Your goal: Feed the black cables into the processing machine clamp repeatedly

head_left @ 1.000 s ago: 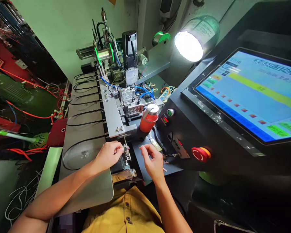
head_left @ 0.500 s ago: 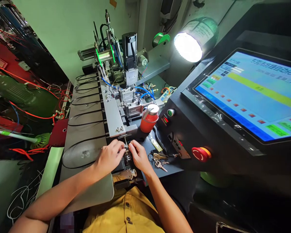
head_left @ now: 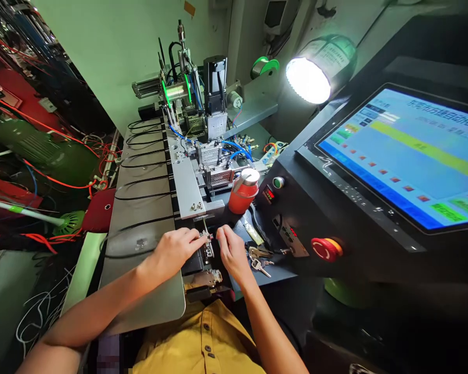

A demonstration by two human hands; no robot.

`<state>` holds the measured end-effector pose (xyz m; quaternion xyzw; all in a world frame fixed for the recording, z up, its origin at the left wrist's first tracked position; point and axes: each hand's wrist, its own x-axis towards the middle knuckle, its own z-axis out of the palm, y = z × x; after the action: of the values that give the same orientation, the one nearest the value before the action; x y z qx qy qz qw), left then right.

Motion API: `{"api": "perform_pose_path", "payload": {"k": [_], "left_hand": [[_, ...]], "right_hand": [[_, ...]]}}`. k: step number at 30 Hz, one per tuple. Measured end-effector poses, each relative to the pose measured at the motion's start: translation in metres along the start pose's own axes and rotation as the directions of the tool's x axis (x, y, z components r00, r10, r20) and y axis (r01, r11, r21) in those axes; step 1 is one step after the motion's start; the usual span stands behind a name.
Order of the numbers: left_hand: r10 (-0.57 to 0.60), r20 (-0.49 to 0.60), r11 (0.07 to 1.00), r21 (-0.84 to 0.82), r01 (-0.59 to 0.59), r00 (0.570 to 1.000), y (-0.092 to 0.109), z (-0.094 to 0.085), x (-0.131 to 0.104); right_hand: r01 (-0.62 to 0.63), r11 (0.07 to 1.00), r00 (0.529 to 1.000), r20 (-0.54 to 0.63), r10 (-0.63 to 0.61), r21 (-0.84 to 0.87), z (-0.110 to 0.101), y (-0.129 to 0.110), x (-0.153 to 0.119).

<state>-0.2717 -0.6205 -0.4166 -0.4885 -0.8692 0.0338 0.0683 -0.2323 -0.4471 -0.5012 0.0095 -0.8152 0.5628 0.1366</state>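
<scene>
Currently, the small silver metal fixture with dark parts [head_left: 208,249] is sitting at the near end of the machine line, between the two hands, just past the end of the long flat silver metal plate [head_left: 186,187]. Left hand [head_left: 179,248] is reaching in from the table side, its fingertips meeting at the fixture's upper end; can't tell whether they're pinching a part. Right hand [head_left: 232,252] is hovering just beside it, fingers curled, thumb and index tips close together; can't tell if anything is between them. A brass-and-steel block [head_left: 214,277] is sitting nearer the body. Left of the line, thin black cables [head_left: 143,197] are lying across the grey metal table [head_left: 156,301]. Right of the hands, a bunch of metal keys [head_left: 259,262] is lying on the dark shelf; the red bottle with a white lid [head_left: 241,197] is standing behind them. Further right, a red mushroom-shaped stop button [head_left: 324,249] is protruding from the black console [head_left: 273,218], below a lit blue touchscreen [head_left: 409,161]. Up top, the round white lamp [head_left: 308,80] is glowing.
</scene>
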Motion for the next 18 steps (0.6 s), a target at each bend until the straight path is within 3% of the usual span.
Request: {"api": "perform_pose_path", "payload": {"k": [2, 4, 7, 10, 13, 18], "left_hand": [[-0.097, 0.068, 0.994, -0.044, 0.100, 0.993, -0.001, -0.003, -0.003], [-0.137, 0.109, 0.987, -0.064, 0.144, 0.985, -0.001, -0.005, -0.004], [-0.156, 0.127, 0.981, -0.092, 0.168, 0.980, 0.000, -0.006, -0.002], [-0.177, 0.137, 0.976, -0.102, 0.192, 0.975, 0.000, -0.007, 0.001], [-0.171, 0.135, 0.978, -0.099, 0.185, 0.976, -0.002, -0.007, 0.001], [-0.153, 0.134, 0.982, -0.094, 0.166, 0.979, 0.002, -0.003, 0.003]], "right_hand": [[0.098, 0.973, 0.995, -0.014, -0.103, -0.207, -0.008, -0.004, -0.002], [0.211, 0.918, 0.977, 0.059, -0.203, -0.336, -0.011, -0.008, -0.004], [0.303, 0.849, 0.953, 0.145, -0.266, -0.434, -0.009, -0.011, -0.006], [0.313, 0.828, 0.949, 0.135, -0.283, -0.465, -0.007, -0.011, -0.006], [0.310, 0.842, 0.941, 0.014, -0.339, -0.442, -0.017, -0.013, -0.008], [0.159, 0.880, 0.856, -0.381, -0.349, -0.448, -0.059, -0.030, -0.034]]}}
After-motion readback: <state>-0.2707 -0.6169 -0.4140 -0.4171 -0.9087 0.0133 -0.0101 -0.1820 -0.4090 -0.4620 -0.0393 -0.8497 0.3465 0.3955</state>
